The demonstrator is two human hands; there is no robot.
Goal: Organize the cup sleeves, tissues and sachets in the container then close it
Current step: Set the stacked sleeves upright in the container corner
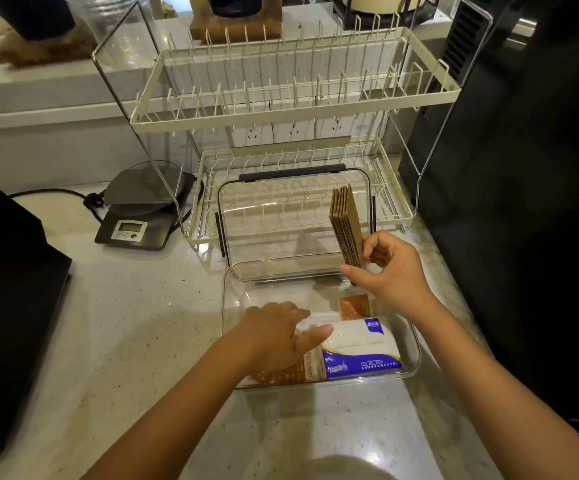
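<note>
A clear plastic container (pixel 232 306) sits on the counter with its clear lid (pixel 281 216) standing up behind it. Inside lie a white and blue tissue pack (pixel 360 348), an orange sachet (pixel 353 306) near the back, and more orange and white sachets (pixel 291 374) at the front. My left hand (pixel 274 337) rests flat inside the container on the white items, fingers spread. My right hand (pixel 388 271) holds a stack of brown cardboard cup sleeves (pixel 345 225) upright on edge above the container's back right corner.
A cream two-tier wire dish rack (pixel 295 109) stands directly behind the container, and the lid leans against its lower tier. A digital scale (pixel 135 220) with a cable sits at the left. Dark appliances flank the counter at the far left and right.
</note>
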